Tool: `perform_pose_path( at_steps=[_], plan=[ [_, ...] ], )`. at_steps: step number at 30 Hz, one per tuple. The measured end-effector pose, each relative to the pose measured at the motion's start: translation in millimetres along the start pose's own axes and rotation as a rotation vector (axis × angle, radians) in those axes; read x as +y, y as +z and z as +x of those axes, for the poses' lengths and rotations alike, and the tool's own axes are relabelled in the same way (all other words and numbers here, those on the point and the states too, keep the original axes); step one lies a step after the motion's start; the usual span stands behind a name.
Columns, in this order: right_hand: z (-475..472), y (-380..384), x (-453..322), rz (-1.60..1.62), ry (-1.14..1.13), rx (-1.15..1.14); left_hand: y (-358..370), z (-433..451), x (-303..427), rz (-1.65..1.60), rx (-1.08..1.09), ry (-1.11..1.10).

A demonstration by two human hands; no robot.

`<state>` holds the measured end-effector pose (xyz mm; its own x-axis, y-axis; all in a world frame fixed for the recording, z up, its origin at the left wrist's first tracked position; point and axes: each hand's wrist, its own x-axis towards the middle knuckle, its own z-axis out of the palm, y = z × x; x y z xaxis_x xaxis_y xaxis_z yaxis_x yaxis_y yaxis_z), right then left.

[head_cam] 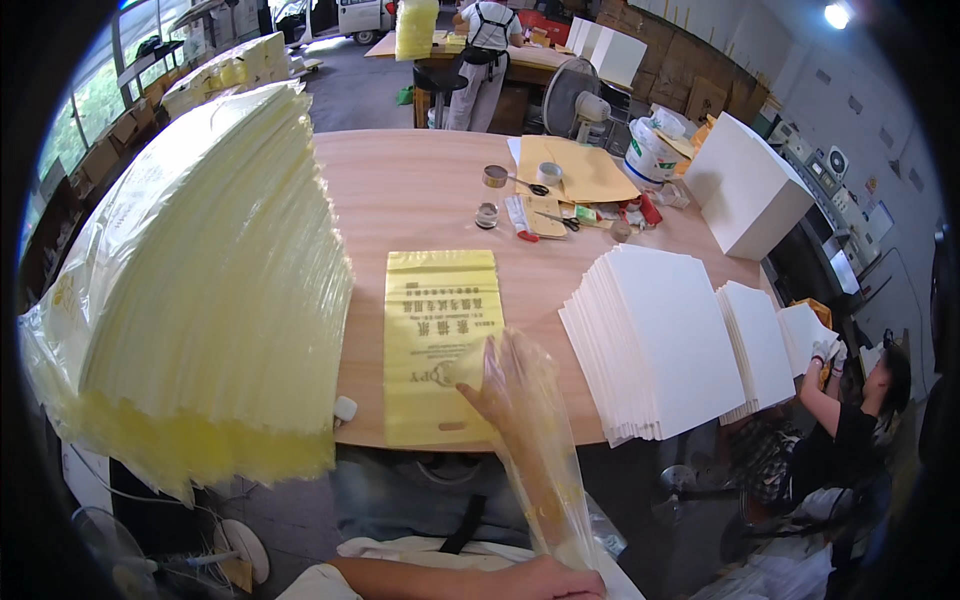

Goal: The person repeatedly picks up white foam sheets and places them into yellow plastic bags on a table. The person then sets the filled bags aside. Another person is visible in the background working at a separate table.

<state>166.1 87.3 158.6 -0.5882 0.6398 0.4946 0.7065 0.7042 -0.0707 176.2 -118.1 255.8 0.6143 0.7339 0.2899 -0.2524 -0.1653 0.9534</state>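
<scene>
My right hand [501,382] and forearm are inside a long clear plastic bag [559,442]. Its thumb stands apart from the other fingers, over the right part of a flat yellow plastic bag [420,345]; whether it touches that bag I cannot tell. The yellow bag bears dark printing and has a handle slot near the table's front edge. At the bottom of the view, my left hand [551,581] reaches across my body and grips the clear bag around my right forearm.
A tall stack of yellow bags [217,300] stands left. White paper stacks [667,337] lie right, where a gloved person [840,420] works. Scissors [538,189], tape rolls [550,174] and brown envelopes [592,169] lie farther back. Another person [484,60] stands beyond a fan [570,97].
</scene>
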Motion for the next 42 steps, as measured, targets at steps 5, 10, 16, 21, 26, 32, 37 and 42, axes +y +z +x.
perform_pose_path(
  at_steps=[5,10,16,21,26,32,37,42],
  plan=[
    [-34,29,-7,0.102,0.139,-0.098,-50,5,-89,0.744,0.361,-0.397],
    [-139,-15,43,0.938,0.443,-0.579,-175,0,-132,1.138,0.814,-0.200],
    [-143,-150,118,0.097,0.502,0.257,-161,31,-115,0.810,0.665,-0.174],
    [-126,-179,178,0.169,0.386,-0.069,-135,57,-108,0.706,0.494,-0.228],
    [-108,-202,187,0.297,0.457,-0.013,-134,69,-113,0.470,0.504,-0.236],
    [-102,-217,100,0.369,0.173,-0.044,-159,118,-124,-0.705,0.468,-0.302],
    [-203,-189,139,0.564,0.855,0.338,-157,74,-79,-0.553,0.460,-0.529],
    [-242,-117,107,1.793,1.027,0.032,-159,7,-80,0.172,0.433,-0.436]
  ],
)
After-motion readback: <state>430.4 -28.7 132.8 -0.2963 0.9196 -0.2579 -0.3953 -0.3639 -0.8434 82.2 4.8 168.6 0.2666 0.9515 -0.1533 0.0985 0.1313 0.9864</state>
